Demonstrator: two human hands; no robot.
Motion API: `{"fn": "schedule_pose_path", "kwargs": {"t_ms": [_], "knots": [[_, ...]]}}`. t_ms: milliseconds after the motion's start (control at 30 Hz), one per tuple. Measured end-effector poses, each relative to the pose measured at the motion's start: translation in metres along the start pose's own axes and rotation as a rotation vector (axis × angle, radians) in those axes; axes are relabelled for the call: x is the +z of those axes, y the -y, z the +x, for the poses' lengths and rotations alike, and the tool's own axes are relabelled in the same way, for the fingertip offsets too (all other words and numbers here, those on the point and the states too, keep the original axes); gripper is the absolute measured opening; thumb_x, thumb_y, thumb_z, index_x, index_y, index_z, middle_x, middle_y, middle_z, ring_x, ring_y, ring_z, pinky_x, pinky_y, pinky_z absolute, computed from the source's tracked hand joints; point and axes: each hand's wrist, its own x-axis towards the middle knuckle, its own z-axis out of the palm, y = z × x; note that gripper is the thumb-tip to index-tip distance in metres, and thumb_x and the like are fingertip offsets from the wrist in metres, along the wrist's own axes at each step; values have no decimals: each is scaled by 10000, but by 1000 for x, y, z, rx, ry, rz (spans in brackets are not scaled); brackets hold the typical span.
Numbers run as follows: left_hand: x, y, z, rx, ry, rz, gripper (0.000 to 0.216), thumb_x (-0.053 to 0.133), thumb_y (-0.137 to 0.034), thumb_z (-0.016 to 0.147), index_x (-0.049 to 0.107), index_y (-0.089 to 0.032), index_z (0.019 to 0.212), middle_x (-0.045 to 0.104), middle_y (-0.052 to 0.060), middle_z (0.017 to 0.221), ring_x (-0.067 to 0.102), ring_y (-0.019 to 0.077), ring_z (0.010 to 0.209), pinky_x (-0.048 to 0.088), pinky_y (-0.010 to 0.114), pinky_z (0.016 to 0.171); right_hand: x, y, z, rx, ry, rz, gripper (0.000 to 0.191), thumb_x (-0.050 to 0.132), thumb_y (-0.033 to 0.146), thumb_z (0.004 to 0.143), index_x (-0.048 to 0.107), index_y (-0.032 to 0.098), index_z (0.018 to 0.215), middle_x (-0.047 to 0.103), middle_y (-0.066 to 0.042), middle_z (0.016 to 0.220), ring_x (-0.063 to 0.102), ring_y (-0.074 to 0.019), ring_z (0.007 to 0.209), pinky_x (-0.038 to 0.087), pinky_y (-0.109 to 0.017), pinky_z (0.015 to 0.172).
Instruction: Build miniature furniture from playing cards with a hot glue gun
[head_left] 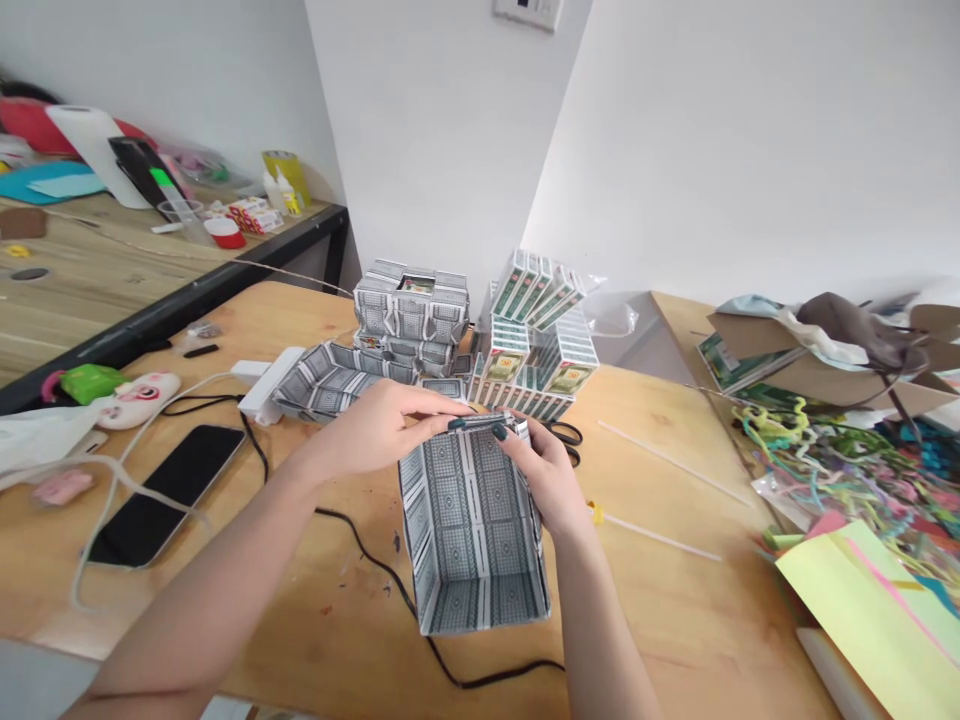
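Note:
A box made of grey-patterned playing cards [474, 540] stands open-topped toward me at the middle of the wooden table [675, 620]. My left hand [382, 425] reaches over its far rim, fingers pinched on the top edge of the card box. My right hand [544, 475] grips the same far edge from the right side, fingers curled around it. Behind them lie another flat card tray [330, 385], a stacked card structure [412, 310] and several card packs [540, 345] piled together.
A black phone [169, 490], a white cable [112, 480], a white power strip [266, 385] and a black cord [375, 570] lie at the left. Scissors [566, 437] and thin sticks [660, 460] lie right of the box. Coloured paper and craft clutter [847, 470] fill the right edge.

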Motion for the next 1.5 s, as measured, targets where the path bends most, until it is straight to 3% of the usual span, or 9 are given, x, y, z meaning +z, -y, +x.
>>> {"fn": "schedule_pose_path", "kwargs": {"t_ms": [433,700,967,1200,1500], "knots": [[4,-3,0,-32,-1,140,322,419,-152,876,650,-223,1089,723,-28,763,630,91,609,454,172,589,-1,-5,3,-6,9,7,481,646,483,718,610,176,1086,678,-46,1049,598,-254,1000,452,-347,865],[7,-4,-1,-6,26,107,335,411,-177,883,646,-249,1111,726,-4,910,633,100,660,473,187,648,-1,-6,3,17,-10,-13,477,639,488,720,612,183,1085,683,-35,1021,602,-250,978,458,-332,834],[9,-3,0,-32,16,101,335,414,-145,875,652,-237,1092,706,-33,702,599,89,571,437,177,565,0,-4,3,47,-21,-14,462,633,505,722,637,179,1049,694,-27,985,616,-253,929,469,-306,763],[10,-8,0,24,19,120,297,461,-202,869,669,-255,1074,728,-5,898,589,82,558,428,189,544,0,-4,4,17,-37,-95,483,616,504,733,629,176,1087,680,-37,1042,603,-259,976,458,-328,806],[20,-5,1,58,-72,244,220,523,-185,823,692,-219,959,733,-3,826,653,126,656,464,221,614,3,-7,7,-35,-111,-260,481,620,483,710,626,157,1064,680,-67,1024,605,-251,940,460,-348,816]]}}
